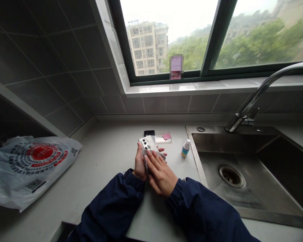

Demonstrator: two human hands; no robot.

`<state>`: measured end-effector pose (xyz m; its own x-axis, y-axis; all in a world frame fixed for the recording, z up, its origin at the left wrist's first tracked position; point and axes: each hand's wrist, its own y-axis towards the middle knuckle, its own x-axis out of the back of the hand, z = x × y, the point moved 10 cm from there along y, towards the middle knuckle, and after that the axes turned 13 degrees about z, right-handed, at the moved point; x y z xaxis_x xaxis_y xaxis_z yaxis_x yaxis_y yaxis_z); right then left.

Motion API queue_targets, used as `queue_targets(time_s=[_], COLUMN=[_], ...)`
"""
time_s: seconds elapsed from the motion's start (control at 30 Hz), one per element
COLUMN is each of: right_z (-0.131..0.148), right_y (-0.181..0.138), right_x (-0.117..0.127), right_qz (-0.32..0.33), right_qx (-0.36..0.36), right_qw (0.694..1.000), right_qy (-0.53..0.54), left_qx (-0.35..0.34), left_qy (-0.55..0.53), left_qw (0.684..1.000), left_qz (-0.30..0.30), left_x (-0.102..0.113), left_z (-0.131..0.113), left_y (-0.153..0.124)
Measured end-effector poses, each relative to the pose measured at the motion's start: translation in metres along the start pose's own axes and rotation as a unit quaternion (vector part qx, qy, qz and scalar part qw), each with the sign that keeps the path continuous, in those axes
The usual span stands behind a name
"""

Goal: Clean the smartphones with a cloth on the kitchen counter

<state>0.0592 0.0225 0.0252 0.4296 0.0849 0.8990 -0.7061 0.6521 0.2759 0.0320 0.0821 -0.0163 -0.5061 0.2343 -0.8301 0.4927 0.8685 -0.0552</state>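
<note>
A white smartphone (152, 140) lies back side up in my left hand (139, 164), whose fingers wrap beneath it and show at its far side. The phone's dark camera lenses face upward. My right hand (161, 171) presses flat over its lower half, with a thin grey cloth (145, 158) between palm and phone. Just beyond, on the counter, are a clear phone case (163, 138) with a pink piece of paper (166, 136) on it, and a dark flat object (148, 132). A small white spray bottle (185, 148) with a blue and yellow label stands upright to the right.
A steel sink (204, 158) with a chrome faucet (252, 95) takes up the right side. On the left, a white plastic bag (47, 168) with red print lies on the pale counter (103, 148). A window sill (166, 88) runs along the back.
</note>
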Motion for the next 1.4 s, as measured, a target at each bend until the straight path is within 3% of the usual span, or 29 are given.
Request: queue_targets(time_s=[0.13, 0.33, 0.47, 0.67, 0.83, 1.03, 1.4], right_z=[-0.002, -0.005, -0.005, -0.006, -0.006, -0.006, -0.005], right_y=[-0.001, -0.001, -0.001, 0.001, 0.001, 0.001, 0.001], right_x=[0.002, 0.005, 0.007, 0.004, -0.001, -0.006, -0.004], right_qz=[-0.02, -0.044, -0.041, -0.021, -0.009, 0.005, 0.007], right_qx=[-0.01, -0.028, -0.032, -0.036, -0.035, -0.03, -0.035], right_qw=[1.0, 0.999, 0.999, 0.999, 0.999, 0.999, 0.999], right_qy=[-0.003, 0.003, 0.01, 0.007, 0.008, 0.019, 0.036], left_qx=[0.032, 0.009, 0.022, -0.004, -0.049, -0.053, -0.056], left_qy=[0.01, -0.013, -0.02, -0.034, -0.042, -0.034, -0.029], left_qw=[0.999, 1.0, 0.999, 0.999, 0.998, 0.996, 0.996], left_qz=[0.038, 0.007, 0.024, 0.008, -0.02, -0.057, -0.06], left_x=[-0.009, -0.01, -0.013, -0.014, -0.006, 0.008, 0.012], left_z=[0.009, 0.011, 0.013, 0.0, -0.015, -0.018, -0.017], left_y=[0.0, 0.0, 0.0, -0.001, 0.0, 0.0, 0.001])
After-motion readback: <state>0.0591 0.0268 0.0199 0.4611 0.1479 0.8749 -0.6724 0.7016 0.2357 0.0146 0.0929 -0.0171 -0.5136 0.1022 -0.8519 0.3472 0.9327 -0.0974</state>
